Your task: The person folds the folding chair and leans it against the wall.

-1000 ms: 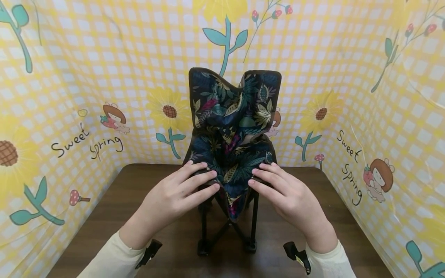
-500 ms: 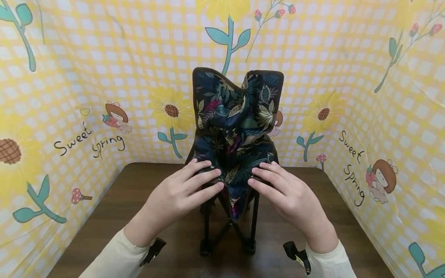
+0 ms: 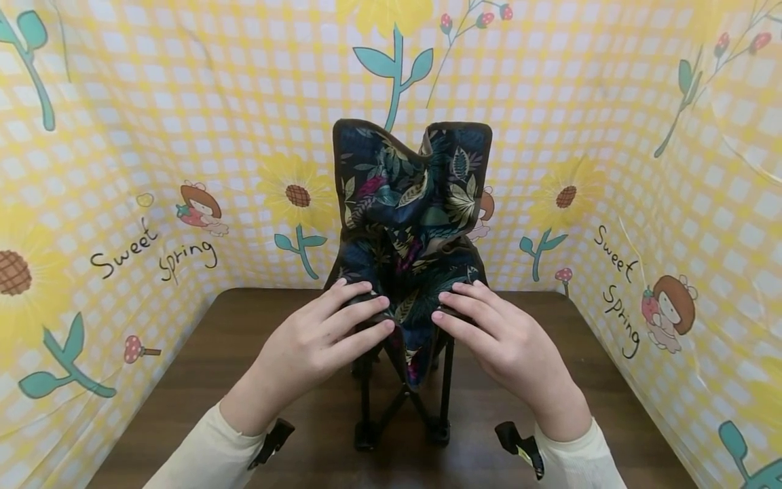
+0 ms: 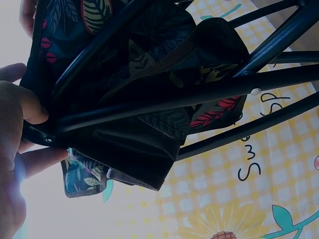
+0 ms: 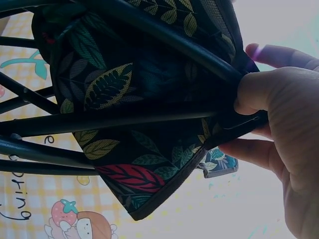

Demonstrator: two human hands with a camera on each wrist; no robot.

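A small folding camp chair [image 3: 411,224] with dark leaf-print fabric and black legs stands on the brown table [image 3: 183,380], half folded, its seat cloth bunched. My left hand [image 3: 324,333] grips the front left corner of the seat frame, thumb underneath. My right hand [image 3: 495,333] grips the front right corner the same way. In the left wrist view the left hand [image 4: 20,149] holds a black frame tube beside the chair's sagging fabric [image 4: 129,124]. From the right wrist camera, the right hand [image 5: 279,129] pinches a frame tube and the fabric's [image 5: 129,114] edge.
A yellow checked backdrop [image 3: 122,170] with sunflowers and "Sweet Spring" writing encloses the table on three sides. Cream sleeves [image 3: 201,455] and black wrist-camera mounts [image 3: 519,445] show at the bottom. Bare tabletop lies on both sides of the chair.
Both hands have drawn slightly closer together, squeezing the front seat corners inward. The chair's fabric is bunched a little more in the middle.
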